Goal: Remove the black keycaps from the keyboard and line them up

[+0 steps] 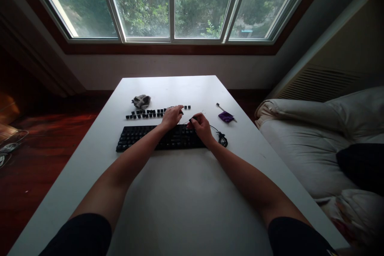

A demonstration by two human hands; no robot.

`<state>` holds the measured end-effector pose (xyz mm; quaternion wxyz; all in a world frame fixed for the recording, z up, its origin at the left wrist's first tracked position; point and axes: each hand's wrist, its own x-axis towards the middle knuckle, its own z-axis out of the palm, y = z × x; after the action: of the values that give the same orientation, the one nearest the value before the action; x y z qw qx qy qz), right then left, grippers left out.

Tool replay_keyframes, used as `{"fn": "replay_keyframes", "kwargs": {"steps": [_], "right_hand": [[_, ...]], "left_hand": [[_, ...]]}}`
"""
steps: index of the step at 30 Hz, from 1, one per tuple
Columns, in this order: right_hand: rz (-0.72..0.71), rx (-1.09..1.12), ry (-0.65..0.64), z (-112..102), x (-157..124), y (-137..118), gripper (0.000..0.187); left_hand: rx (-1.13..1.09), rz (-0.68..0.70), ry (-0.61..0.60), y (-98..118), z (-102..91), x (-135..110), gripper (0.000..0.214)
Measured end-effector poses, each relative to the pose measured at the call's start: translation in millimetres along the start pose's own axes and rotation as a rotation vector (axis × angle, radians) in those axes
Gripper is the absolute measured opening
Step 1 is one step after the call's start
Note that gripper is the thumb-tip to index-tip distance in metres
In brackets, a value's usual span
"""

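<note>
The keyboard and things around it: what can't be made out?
Head view: part of the keyboard is hidden by the left forearm.
Head view: fingers of the right hand partly cover a dark thing, too small to identify.
Head view: any lettering on the loose keycaps is too small to read.
Head view: near end of the table is cut off by the bottom edge.

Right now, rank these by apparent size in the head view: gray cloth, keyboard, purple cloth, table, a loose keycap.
1. Table
2. Keyboard, partly covered
3. Gray cloth
4. Purple cloth
5. Loose keycap
</note>
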<state>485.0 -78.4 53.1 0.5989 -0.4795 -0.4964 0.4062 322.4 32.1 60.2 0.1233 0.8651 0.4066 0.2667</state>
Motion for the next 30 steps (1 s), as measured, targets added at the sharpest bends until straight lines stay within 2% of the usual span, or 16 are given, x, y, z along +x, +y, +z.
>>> {"fn": "replay_keyframes", "kwargs": {"steps": [6, 13, 23, 30], "right_hand": [[-0.011, 0.006, 0.012, -1.9, 0.2, 0.0, 0.033], [-0.018, 0.039, 0.012, -3.6, 2.7, 5.8, 0.031], [-0.035, 0.018, 0.018, -3.4, 2.7, 7.6, 0.032], [-0.046, -0.016, 0.032, -4.0, 4.7, 7.0, 0.032]], "left_hand": [[0.155, 0.061, -0.059, -1.9, 14.6, 22.2, 0.034], [0.212, 0.082, -0.103, -12.1, 27.4, 30.8, 0.035], [0.219, 0.045, -0.125, -12.6, 29.6, 35.7, 0.038], [0.203, 0.037, -0.106, -9.5, 23.8, 32.1, 0.038]]}}
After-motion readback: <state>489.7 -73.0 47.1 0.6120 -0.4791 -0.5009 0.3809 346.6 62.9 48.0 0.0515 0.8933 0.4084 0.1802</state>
